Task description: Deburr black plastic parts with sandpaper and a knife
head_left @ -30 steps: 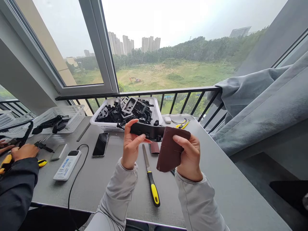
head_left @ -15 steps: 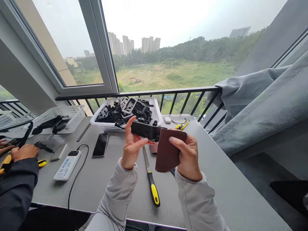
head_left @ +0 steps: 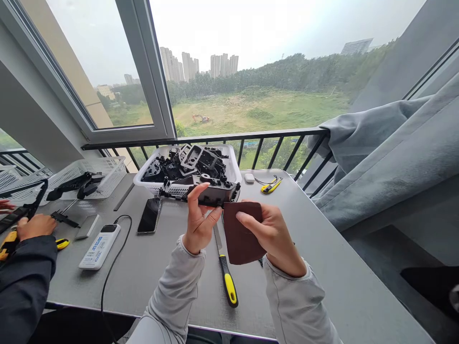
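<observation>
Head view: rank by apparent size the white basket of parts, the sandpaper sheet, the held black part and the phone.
Largest: white basket.
Next: sandpaper sheet and black part look about alike; both are held nearer the camera, so I leave them unranked.
Smallest: phone.

You are at a makeshift finishing bench in a high-rise flat. The grey tabletop (head_left: 322,248) stands against a black metal railing (head_left: 251,135), with pale tower blocks (head_left: 201,64) far beyond it. A white perforated plastic basket (head_left: 234,165) heaped with black pieces, a yellow-handled flat file (head_left: 223,260) near you, and the black moulded plastic part (head_left: 215,193) and brown sandpaper sheet (head_left: 240,234) you hold say workshop. The grey curtain (head_left: 394,157) on the right says home.
</observation>
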A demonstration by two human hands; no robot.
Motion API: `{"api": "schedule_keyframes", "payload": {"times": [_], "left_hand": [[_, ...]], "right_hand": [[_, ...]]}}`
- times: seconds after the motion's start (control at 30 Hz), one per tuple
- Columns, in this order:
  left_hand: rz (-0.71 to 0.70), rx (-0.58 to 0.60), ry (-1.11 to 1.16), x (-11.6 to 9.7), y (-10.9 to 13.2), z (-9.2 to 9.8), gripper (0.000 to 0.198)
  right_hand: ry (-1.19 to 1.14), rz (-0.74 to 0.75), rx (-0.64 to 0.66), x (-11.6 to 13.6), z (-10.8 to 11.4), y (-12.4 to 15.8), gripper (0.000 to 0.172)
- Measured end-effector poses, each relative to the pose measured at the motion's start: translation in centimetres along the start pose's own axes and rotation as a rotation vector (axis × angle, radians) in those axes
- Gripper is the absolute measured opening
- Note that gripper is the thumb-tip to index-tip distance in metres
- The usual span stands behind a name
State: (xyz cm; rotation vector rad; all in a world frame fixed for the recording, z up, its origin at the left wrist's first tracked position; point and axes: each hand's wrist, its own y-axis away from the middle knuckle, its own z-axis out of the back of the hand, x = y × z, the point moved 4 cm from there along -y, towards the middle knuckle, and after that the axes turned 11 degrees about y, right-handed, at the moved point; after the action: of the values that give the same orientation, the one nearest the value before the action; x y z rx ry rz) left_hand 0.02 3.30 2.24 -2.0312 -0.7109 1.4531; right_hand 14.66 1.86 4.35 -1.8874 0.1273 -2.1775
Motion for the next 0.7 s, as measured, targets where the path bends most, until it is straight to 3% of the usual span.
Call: {"api": "schedule_keyframes", "payload": {"times": [0.23,0.57,0.7], "left_hand": [[0.022,0.02,0.026,0.3,0.2,0.1,0.054],[0.009,-0.051,0.045,-0.2,-0.3,0.0,0.05],[0.064,-0.103,0.126,-0.9,-0.7,0.1,0.049]], "right_hand": [[-0.013,-0.037,-0.031,0.0,0.2,0.2,0.018],[-0.105,-0.088,0.041,0.1,0.0,0.4,0.017],[-0.25,-0.142,-0.041,-0.2,0.4,0.4,0.015]]}}
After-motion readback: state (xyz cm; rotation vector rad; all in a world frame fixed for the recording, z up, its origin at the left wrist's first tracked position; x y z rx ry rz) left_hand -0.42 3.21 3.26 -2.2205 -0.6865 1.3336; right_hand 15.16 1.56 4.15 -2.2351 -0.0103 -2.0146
